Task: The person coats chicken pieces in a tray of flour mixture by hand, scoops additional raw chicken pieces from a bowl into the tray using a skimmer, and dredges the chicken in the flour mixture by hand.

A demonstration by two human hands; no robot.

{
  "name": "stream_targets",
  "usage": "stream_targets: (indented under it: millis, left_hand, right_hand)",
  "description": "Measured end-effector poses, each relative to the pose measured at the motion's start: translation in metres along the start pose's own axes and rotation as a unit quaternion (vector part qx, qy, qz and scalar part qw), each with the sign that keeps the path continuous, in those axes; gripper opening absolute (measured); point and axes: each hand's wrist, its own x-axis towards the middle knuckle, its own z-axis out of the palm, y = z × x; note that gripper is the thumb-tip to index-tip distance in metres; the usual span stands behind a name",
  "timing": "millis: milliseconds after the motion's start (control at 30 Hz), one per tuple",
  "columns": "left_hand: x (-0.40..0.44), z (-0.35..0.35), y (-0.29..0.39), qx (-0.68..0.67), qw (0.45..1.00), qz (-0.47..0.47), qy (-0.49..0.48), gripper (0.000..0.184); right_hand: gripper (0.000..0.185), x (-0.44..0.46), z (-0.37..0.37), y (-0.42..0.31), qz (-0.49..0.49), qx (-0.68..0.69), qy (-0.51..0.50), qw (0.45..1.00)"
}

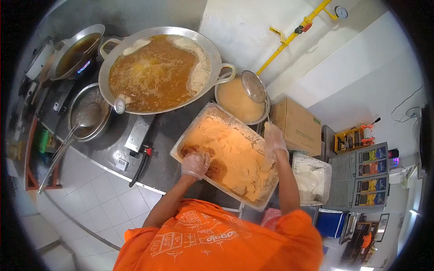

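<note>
My left hand (195, 165), in a clear plastic glove, is at the near left side of a clear rectangular tray (235, 202) of orange powdery breading (233, 149). Its fingers are curled down beside dark, wet-looking brown clumps (217, 169); whatever lies under them is hidden. Over the tray's far right edge, my gloved right hand (275, 139) is closed round the handle of a round metal skimmer (253, 86). The skimmer's head is held over a metal bowl (221, 101) of pale orange-beige liquid.
A large wok (105, 83) of bubbling oil stands behind the tray, with a smaller wok (97, 30) of oil at far left. Strainers (88, 115) rest on a bowl at left. To the right are a cardboard box (296, 124) and a tub of white flour (312, 178).
</note>
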Motion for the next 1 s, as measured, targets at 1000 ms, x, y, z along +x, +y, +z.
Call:
stream_targets:
  millis: [1000]
  left_hand:
    - [0.002,0.018,-0.003,-0.035,0.993,0.01,0.113,0.049]
  right_hand:
    - [0.036,0.109,0.05,0.043,0.267,0.561,-0.362,0.695]
